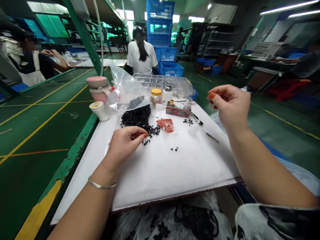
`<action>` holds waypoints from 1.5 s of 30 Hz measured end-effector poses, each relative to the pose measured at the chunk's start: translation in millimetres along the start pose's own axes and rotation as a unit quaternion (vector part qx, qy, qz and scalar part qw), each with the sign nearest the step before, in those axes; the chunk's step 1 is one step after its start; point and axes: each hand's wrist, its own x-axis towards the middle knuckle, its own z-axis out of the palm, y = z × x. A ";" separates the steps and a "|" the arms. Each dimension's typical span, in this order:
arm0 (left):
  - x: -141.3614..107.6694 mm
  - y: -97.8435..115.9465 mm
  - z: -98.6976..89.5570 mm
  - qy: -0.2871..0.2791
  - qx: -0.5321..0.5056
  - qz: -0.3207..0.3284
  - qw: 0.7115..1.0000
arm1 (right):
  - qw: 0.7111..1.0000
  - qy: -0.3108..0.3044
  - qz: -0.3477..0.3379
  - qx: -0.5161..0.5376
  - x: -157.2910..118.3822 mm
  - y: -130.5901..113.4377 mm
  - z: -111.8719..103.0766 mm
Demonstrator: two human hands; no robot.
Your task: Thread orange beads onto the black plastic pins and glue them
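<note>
My left hand (127,144) is pinched just in front of a heap of small black plastic parts (136,117), some of which spill from a clear plastic bag (123,88). A little branched black piece (147,141) lies at or just under its fingertips; I cannot tell if it is gripped. My right hand (231,105) is raised above the right side of the white board (160,173), thumb and fingers closed together. Anything between those fingers is too small to make out. Several tiny black rings (174,149) lie mid-board, in front of an orange packet (166,125).
Behind the parts stand a yellow-lidded jar (156,96), a patterned box (178,110) and a clear compartment tray (165,81). A thin tool (212,137) lies at right. A pink cup (98,88) and white tub (99,111) stand at left. Co-workers sit ahead and left.
</note>
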 end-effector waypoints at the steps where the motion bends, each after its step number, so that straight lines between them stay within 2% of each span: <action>1: 0.1 0.7 -2.0 0.024 -0.014 -0.009 1.000 | 0.999 -0.040 -0.004 0.025 -3.9 -16.8 5.7; 2: 0.3 1.2 -4.2 0.047 -0.024 -0.019 0.998 | 0.994 -0.105 -0.014 0.030 -9.1 -32.1 12.8; 3: 0.6 1.3 -6.4 0.066 -0.028 -0.029 0.997 | 0.980 -0.197 -0.034 0.027 -15.6 -44.9 21.1; 4: 1.1 0.9 -8.5 0.084 -0.027 -0.040 0.995 | 0.955 -0.289 -0.060 0.019 -23.1 -54.5 30.7; 5: 1.6 0.0 -10.4 0.092 -0.024 -0.053 0.994 | 0.931 -0.355 -0.091 0.009 -31.7 -60.5 41.2; 6: 2.1 -1.4 -11.9 0.091 -0.018 -0.065 0.994 | 0.913 -0.391 -0.118 -0.004 -40.8 -63.1 52.3; 8: 3.1 -5.5 -13.5 0.050 0.002 -0.078 0.996 | 0.905 -0.395 -0.156 -0.035 -59.4 -59.2 73.6; 10: 3.5 -9.7 -13.0 -0.013 0.044 -0.054 0.997 | 0.904 -0.393 -0.163 -0.044 -74.8 -48.0 89.6; 12: 2.9 -11.7 -10.7 -0.054 0.100 -0.021 0.993 | 0.901 -0.400 -0.162 -0.036 -84.0 -35.9 96.7; 17: -1.8 -6.1 -0.9 -0.091 0.224 0.019 0.970 | 0.910 -0.391 -0.134 -0.022 -80.4 -23.7 88.6; 21: -3.5 -4.3 7.9 -0.106 0.277 0.032 0.954 | 0.922 -0.373 -0.102 0.011 -72.6 -24.6 83.7; 25: -2.3 -5.8 12.4 -0.117 0.294 0.035 0.948 | 0.922 -0.375 -0.084 0.033 -70.4 -22.7 83.0; 30: -0.4 -5.9 9.7 -0.090 0.233 0.021 0.968 | 0.922 -0.381 -0.055 0.050 -69.0 -20.9 81.2; 36: 2.5 -7.4 5.0 -0.071 0.072 -0.060 0.993 | 0.917 -0.391 -0.062 0.052 -68.3 -20.0 82.0; 41: 3.4 -0.9 8.7 -0.081 -0.117 -0.116 0.983 | 0.911 -0.404 -0.051 0.062 -73.1 -23.4 86.5; 45: 1.3 4.8 16.3 -0.087 -0.182 -0.117 0.972 | 0.910 -0.400 -0.030 0.103 -80.5 -32.8 89.6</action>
